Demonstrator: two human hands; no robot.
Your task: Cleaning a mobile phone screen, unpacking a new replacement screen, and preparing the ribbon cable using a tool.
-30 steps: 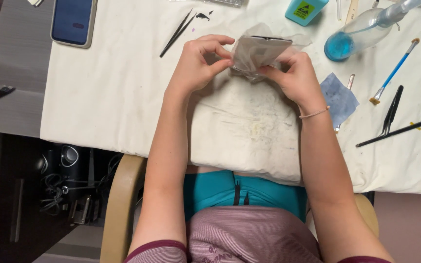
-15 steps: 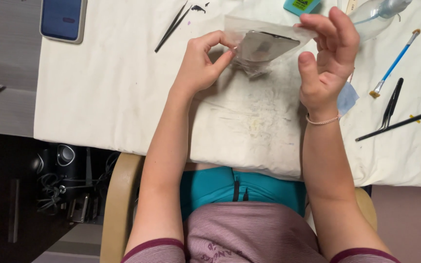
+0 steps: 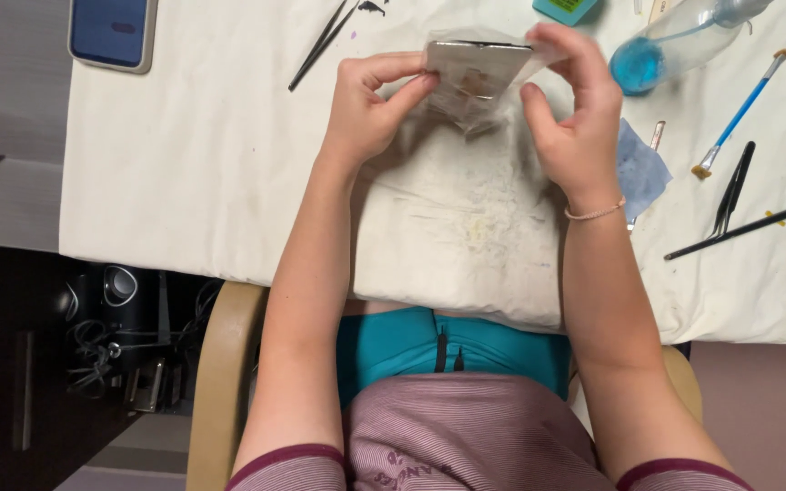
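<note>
Both my hands hold a small clear plastic packet [image 3: 477, 77] with a pale card inside, lifted above the white cloth [image 3: 229, 155] on the table. My left hand [image 3: 370, 109] pinches the packet's left edge between thumb and fingers. My right hand [image 3: 575, 109] grips its right edge, fingers curled over the top. A thin bracelet sits on my right wrist.
A phone [image 3: 111, 32] lies at the far left. Black tweezers [image 3: 320, 41] lie left of my hands. At the right are a clear bottle with blue liquid [image 3: 684, 41], a blue-handled brush [image 3: 739, 114], black tweezers [image 3: 731, 189], a long black brush [image 3: 746, 227] and a blue wipe [image 3: 640, 173].
My right hand had opened half a second ago; now its fingers are closed on the packet's right edge again. The packet sits a little higher than before.
</note>
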